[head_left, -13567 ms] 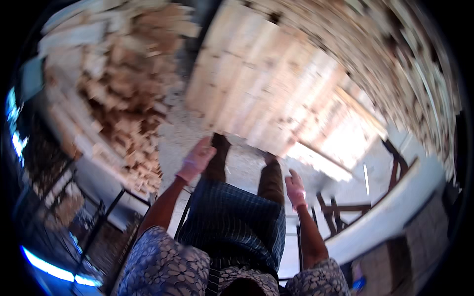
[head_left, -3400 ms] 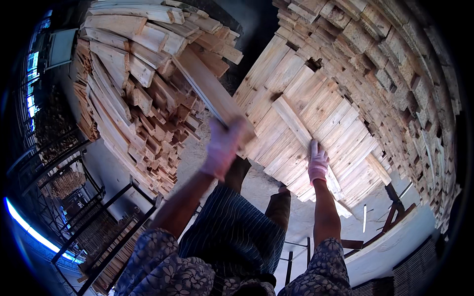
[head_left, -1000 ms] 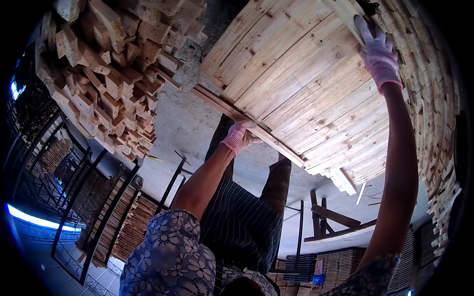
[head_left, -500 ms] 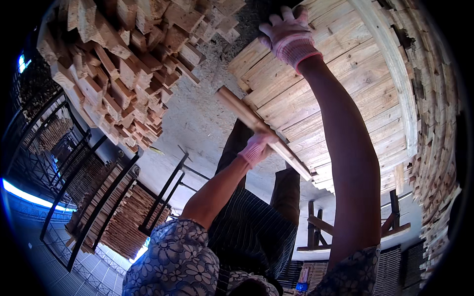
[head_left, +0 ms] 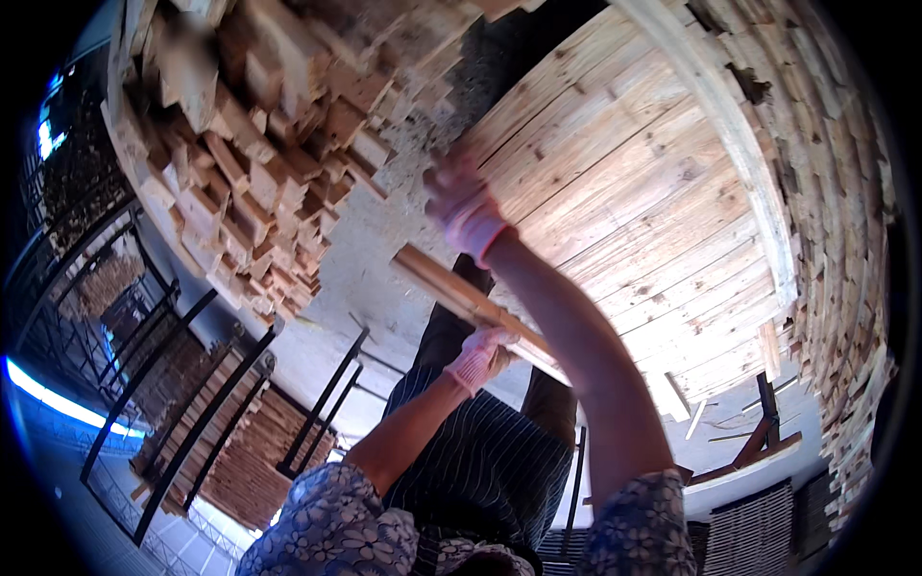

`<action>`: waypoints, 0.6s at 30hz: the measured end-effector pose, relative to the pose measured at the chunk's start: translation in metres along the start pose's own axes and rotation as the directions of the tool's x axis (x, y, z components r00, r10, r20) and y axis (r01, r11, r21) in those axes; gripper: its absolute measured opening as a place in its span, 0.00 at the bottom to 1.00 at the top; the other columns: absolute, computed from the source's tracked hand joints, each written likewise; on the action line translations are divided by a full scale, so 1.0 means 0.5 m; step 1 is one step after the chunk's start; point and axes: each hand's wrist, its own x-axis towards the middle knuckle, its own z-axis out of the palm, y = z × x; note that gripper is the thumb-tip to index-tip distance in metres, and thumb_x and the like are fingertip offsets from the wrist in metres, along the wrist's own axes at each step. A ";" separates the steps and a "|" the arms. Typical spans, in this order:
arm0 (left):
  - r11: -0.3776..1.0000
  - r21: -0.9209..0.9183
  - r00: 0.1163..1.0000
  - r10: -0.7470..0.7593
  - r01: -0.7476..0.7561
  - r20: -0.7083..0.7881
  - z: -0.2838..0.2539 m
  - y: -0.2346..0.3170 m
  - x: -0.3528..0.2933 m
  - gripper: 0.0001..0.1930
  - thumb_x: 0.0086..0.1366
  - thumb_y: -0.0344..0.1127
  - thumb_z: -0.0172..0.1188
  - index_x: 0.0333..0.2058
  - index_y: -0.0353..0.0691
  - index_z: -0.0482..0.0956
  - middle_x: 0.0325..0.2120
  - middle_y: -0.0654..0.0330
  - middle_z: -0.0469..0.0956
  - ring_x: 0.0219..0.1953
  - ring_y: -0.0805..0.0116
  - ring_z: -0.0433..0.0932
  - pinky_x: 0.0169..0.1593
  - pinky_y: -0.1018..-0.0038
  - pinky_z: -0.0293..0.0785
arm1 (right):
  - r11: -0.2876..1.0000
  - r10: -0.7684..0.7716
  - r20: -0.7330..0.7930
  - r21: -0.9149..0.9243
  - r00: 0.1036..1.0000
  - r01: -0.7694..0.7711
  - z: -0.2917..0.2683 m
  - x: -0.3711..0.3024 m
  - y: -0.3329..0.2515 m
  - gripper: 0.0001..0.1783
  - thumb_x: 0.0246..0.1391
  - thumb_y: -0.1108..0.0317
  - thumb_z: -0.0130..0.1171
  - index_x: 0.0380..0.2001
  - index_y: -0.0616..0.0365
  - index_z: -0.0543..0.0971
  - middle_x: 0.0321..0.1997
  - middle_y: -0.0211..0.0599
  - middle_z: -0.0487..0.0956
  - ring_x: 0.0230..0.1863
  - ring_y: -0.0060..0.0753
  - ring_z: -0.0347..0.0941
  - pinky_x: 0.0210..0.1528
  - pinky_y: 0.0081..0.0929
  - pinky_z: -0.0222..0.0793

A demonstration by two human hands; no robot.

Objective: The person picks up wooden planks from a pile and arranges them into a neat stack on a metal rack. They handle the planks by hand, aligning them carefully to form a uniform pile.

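Note:
My left hand (head_left: 483, 357), in a pink-white knit glove, is closed around a long wooden strip (head_left: 447, 288) held at a slant in front of my body. The strip's right end passes behind my right forearm. Wearing a matching glove, my right hand (head_left: 465, 204) hovers at the left edge of a layer of boards (head_left: 634, 192), its fingers stretched out and somewhat blurred. Nothing shows in that hand. The boards lie side by side, pale with dark knots, and a long batten (head_left: 740, 144) crosses them near their right end.
A heap of cut wood pieces (head_left: 250, 163) rises at the upper left. Along the right side stands a tall stack of timber (head_left: 826, 221). Black metal frames (head_left: 211, 384) and further wood stacks (head_left: 240, 446) are at the lower left. A wooden stand (head_left: 759, 446) is at the lower right.
My right hand has come back from the far edge of the boards, moving left and nearer to me. My left hand and the strip have shifted slightly left and nearer.

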 end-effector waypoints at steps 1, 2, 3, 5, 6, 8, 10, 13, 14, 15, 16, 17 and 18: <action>1.000 0.025 1.000 -0.001 0.001 -0.019 0.016 -0.007 -0.019 0.16 0.58 0.21 0.60 0.46 0.27 0.74 0.45 0.47 0.78 0.47 0.53 0.80 0.55 0.49 0.77 | 0.954 0.154 -0.008 -0.258 0.988 -0.151 0.051 0.016 -0.034 0.26 0.60 0.53 0.49 0.63 0.28 0.73 0.74 0.35 0.62 0.76 0.58 0.47 0.69 0.78 0.42; 1.000 0.015 1.000 0.011 -0.011 -0.011 0.032 0.001 -0.033 0.16 0.58 0.22 0.60 0.46 0.27 0.74 0.45 0.48 0.78 0.48 0.52 0.79 0.57 0.48 0.75 | 0.932 0.047 0.197 -0.361 0.979 0.028 0.065 0.036 -0.033 0.29 0.60 0.58 0.50 0.66 0.29 0.70 0.76 0.25 0.58 0.78 0.51 0.41 0.71 0.75 0.37; 1.000 0.027 1.000 0.005 -0.005 0.006 0.055 0.009 -0.048 0.16 0.59 0.23 0.60 0.47 0.28 0.74 0.46 0.48 0.78 0.49 0.52 0.79 0.58 0.46 0.73 | 0.833 0.106 0.164 -0.553 0.981 0.002 0.125 0.048 -0.037 0.30 0.61 0.55 0.48 0.68 0.28 0.65 0.77 0.25 0.54 0.79 0.52 0.39 0.72 0.72 0.36; 0.994 0.011 0.994 -0.108 0.108 -0.008 0.007 -0.009 -0.018 0.18 0.58 0.23 0.61 0.47 0.32 0.73 0.46 0.50 0.76 0.50 0.53 0.78 0.60 0.44 0.71 | 0.120 0.311 -0.266 -0.941 0.912 -0.315 0.301 0.054 -0.008 0.33 0.64 0.51 0.45 0.72 0.25 0.55 0.80 0.26 0.45 0.79 0.53 0.36 0.75 0.66 0.33; 0.985 -0.003 0.984 -0.175 0.175 -0.023 -0.016 -0.017 -0.001 0.18 0.57 0.24 0.62 0.48 0.33 0.72 0.46 0.51 0.76 0.50 0.53 0.77 0.61 0.43 0.69 | -0.063 0.350 -0.368 -0.927 0.861 -0.371 0.369 0.043 0.008 0.34 0.66 0.49 0.43 0.74 0.23 0.50 0.81 0.26 0.41 0.80 0.54 0.34 0.76 0.62 0.32; 0.998 -0.049 0.996 -0.034 0.030 -0.081 0.011 0.004 -0.038 0.18 0.54 0.24 0.67 0.43 0.34 0.73 0.40 0.55 0.76 0.45 0.55 0.79 0.57 0.46 0.76 | 0.676 0.148 0.007 -0.730 0.989 -0.096 0.214 0.040 0.010 0.37 0.65 0.40 0.42 0.74 0.21 0.45 0.81 0.24 0.38 0.80 0.48 0.29 0.77 0.62 0.28; 0.995 -0.088 0.998 0.035 -0.040 -0.057 0.014 0.010 -0.058 0.20 0.51 0.23 0.67 0.43 0.36 0.72 0.39 0.55 0.75 0.47 0.54 0.78 0.55 0.41 0.76 | 0.950 -0.061 0.252 -0.282 0.966 0.134 0.077 0.002 0.051 0.40 0.63 0.34 0.43 0.74 0.20 0.45 0.81 0.21 0.38 0.81 0.43 0.27 0.78 0.62 0.25; 0.998 -0.065 0.998 -0.001 -0.004 -0.067 0.005 -0.005 -0.037 0.19 0.51 0.23 0.66 0.43 0.37 0.72 0.39 0.55 0.75 0.46 0.56 0.78 0.55 0.40 0.76 | 0.962 -0.015 0.158 -0.268 0.987 0.057 0.069 -0.036 0.072 0.38 0.61 0.34 0.46 0.72 0.21 0.52 0.79 0.23 0.48 0.80 0.38 0.37 0.78 0.59 0.27; 0.998 -0.042 0.993 -0.053 0.048 -0.102 -0.028 -0.015 -0.025 0.19 0.52 0.23 0.66 0.43 0.37 0.72 0.40 0.55 0.75 0.46 0.56 0.78 0.55 0.39 0.75 | 0.973 -0.039 0.159 -0.219 0.986 0.074 0.049 -0.049 0.070 0.36 0.62 0.36 0.47 0.71 0.22 0.55 0.77 0.24 0.52 0.78 0.38 0.41 0.78 0.57 0.29; 0.999 -0.028 0.997 -0.033 0.031 -0.065 -0.029 -0.024 -0.019 0.21 0.53 0.23 0.64 0.46 0.38 0.70 0.44 0.54 0.73 0.49 0.53 0.76 0.57 0.39 0.72 | 0.980 -0.060 0.154 -0.179 0.986 0.088 0.026 -0.053 0.078 0.34 0.62 0.37 0.47 0.70 0.23 0.58 0.76 0.25 0.56 0.77 0.39 0.45 0.78 0.56 0.32; 1.000 -0.012 0.999 -0.023 0.023 -0.032 -0.031 -0.034 -0.019 0.23 0.55 0.24 0.62 0.50 0.39 0.69 0.48 0.52 0.72 0.52 0.50 0.74 0.58 0.39 0.69 | 0.994 -0.048 0.136 -0.095 0.990 0.061 0.032 -0.074 0.071 0.32 0.62 0.39 0.48 0.68 0.25 0.60 0.74 0.25 0.58 0.75 0.40 0.49 0.77 0.55 0.37; 0.997 -0.008 0.991 -0.083 0.082 -0.108 -0.029 -0.040 -0.019 0.22 0.55 0.23 0.62 0.49 0.37 0.68 0.47 0.52 0.71 0.53 0.51 0.73 0.57 0.39 0.69 | 1.000 -0.020 0.125 -0.007 0.992 0.021 0.041 -0.103 0.066 0.30 0.63 0.41 0.48 0.67 0.26 0.63 0.72 0.26 0.61 0.73 0.40 0.53 0.75 0.53 0.42; 0.995 0.006 0.989 -0.097 0.099 -0.115 -0.029 -0.045 -0.020 0.22 0.56 0.23 0.62 0.49 0.36 0.68 0.48 0.52 0.71 0.55 0.50 0.71 0.58 0.38 0.68 | 0.996 0.028 0.084 0.086 0.996 -0.036 0.058 -0.137 0.083 0.27 0.64 0.43 0.48 0.65 0.28 0.65 0.71 0.26 0.63 0.70 0.40 0.57 0.73 0.51 0.49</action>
